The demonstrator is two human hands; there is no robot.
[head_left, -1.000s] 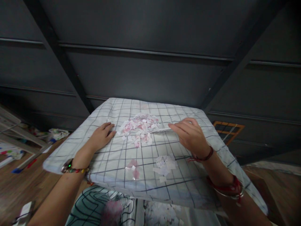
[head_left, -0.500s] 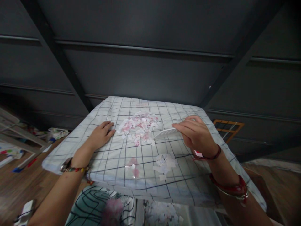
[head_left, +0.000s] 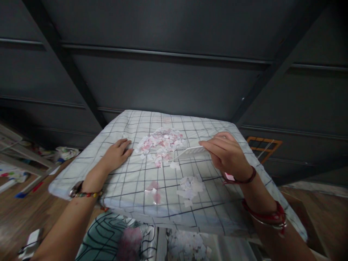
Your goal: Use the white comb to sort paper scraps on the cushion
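Observation:
My right hand (head_left: pixel 224 154) pinches one end of a thin white piece with a row of slots or teeth (head_left: pixel 190 150); its exact kind is hard to tell. The far end of it slants down to the edge of a heap of small white and pink paper scraps (head_left: pixel 161 141). Flat on the checked cloth (head_left: pixel 116 188), left of the heap, rests my left hand (head_left: pixel 116 156) with fingers loosely spread and nothing in it. Nearer me lie a smaller pile of white scraps (head_left: pixel 190 186) and a clear piece with pink patches (head_left: pixel 154 192).
Below the table's near edge are a container of white scraps (head_left: pixel 187 244) and a green, black-lined cloth (head_left: pixel 99 235) with a pink clump (head_left: pixel 130 241). Dark panels (head_left: pixel 168 83) rise behind the table. An orange frame (head_left: pixel 265 146) stands at right, a pale rack (head_left: pixel 29 152) at left.
The white slotted piece has shifted slightly left, and a white scrap at the heap's near edge has moved left with its tip. My left hand stays in place.

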